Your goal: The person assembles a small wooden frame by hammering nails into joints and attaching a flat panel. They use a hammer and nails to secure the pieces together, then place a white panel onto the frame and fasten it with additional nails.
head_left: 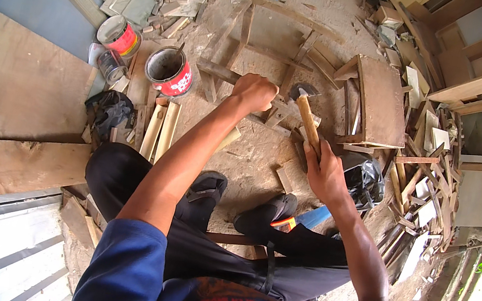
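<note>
My left hand (255,93) is closed in a fist at the end of a dark wooden bar (217,71), which sticks out to the left of it. My right hand (326,172) grips a short, light-coloured wooden stick (308,118) that points up and away. Just beyond the stick's tip lies a small dark round thing with a grey piece (306,90) in it; its kind is unclear. Under and beyond my hands, a wooden frame (272,57) of joined bars rests on the dirt floor. What lies between my hands is partly hidden.
A red paint can (171,82) with a stick in it stands at the left, another can (121,38) behind it. A wooden box (381,102) stands at the right, beside heaped wood scraps (429,188). A saw with a blue blade (311,216) lies near my feet, below a black plastic bag (364,183).
</note>
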Tool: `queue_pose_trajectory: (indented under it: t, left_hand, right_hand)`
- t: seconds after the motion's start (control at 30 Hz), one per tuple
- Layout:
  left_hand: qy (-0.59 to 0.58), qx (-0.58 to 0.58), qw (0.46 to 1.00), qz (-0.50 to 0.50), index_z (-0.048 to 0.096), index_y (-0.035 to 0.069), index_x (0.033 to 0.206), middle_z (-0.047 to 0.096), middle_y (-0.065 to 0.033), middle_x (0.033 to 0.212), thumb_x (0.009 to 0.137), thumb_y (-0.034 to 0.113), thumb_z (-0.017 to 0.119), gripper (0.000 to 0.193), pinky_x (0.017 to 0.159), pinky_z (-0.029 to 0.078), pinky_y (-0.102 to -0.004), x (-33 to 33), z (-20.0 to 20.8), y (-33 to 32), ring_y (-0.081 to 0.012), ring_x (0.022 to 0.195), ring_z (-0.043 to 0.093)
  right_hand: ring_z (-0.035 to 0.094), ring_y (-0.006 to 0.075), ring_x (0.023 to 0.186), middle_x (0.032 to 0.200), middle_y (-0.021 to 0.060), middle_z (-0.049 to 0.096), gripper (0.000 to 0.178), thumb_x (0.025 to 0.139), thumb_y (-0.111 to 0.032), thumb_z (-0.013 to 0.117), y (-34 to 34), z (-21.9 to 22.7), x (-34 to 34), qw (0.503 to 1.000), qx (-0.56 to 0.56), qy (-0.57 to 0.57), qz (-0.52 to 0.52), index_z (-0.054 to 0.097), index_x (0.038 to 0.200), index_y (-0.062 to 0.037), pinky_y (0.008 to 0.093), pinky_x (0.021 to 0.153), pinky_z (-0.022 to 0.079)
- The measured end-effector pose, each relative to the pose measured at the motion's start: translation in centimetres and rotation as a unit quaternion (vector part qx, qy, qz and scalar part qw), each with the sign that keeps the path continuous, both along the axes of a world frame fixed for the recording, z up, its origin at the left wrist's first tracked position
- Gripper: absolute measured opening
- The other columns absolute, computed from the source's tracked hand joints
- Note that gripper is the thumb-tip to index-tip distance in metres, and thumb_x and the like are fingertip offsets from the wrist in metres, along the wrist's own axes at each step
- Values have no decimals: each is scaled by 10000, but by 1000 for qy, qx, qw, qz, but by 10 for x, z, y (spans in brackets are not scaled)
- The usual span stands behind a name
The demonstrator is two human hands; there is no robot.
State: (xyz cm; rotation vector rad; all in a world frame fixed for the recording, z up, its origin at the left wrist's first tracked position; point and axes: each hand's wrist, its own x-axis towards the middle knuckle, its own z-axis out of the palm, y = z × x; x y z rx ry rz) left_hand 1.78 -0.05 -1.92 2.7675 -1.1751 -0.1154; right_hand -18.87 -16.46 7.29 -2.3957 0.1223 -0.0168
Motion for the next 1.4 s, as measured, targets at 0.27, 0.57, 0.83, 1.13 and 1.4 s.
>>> queue_pose_trajectory:
  t: [0.27,0.57,0.83,1.13,1.4]
  left_hand:
    - [39,52,997,27,698,103,816,714,-126,754,759,150,677,76,601,564,-386,3,-16,-5,-259,664,705]
    - [15,9,1000,10,650,85,746,691,-109,682,745,176,718,114,528,532,-396,6,-9,-1,-262,611,684]
    - [-15,-8,1000,3,676,99,812,715,-117,797,748,170,704,100,644,567,-409,-6,5,-9,-274,763,713]
    - [30,0,999,21,684,108,806,702,-118,716,747,98,626,84,570,549,-398,5,-13,-2,-254,638,701]
    - [-5,-22,999,24,656,105,633,660,-93,580,779,88,631,149,457,483,-355,5,-16,-5,-176,492,619]
  right_hand:
    - [480,91,489,587,45,512,231,1020,-211,477,28,75,26,945,157,-282,-45,459,1026,20,272,419,357]
    - [509,250,470,629,97,534,314,991,-343,539,9,-20,-40,992,63,54,-94,503,975,-31,345,429,395]
    - [388,71,450,652,-12,422,381,1040,-411,395,7,-5,-18,970,178,128,-101,495,1055,-43,225,379,331]
    - [412,77,441,631,17,477,479,1011,-478,402,34,89,24,849,393,-353,9,503,904,-23,198,378,273]
    - [454,128,442,606,54,476,312,1029,-317,428,21,-40,-84,971,147,179,-52,548,1000,-30,314,394,370]
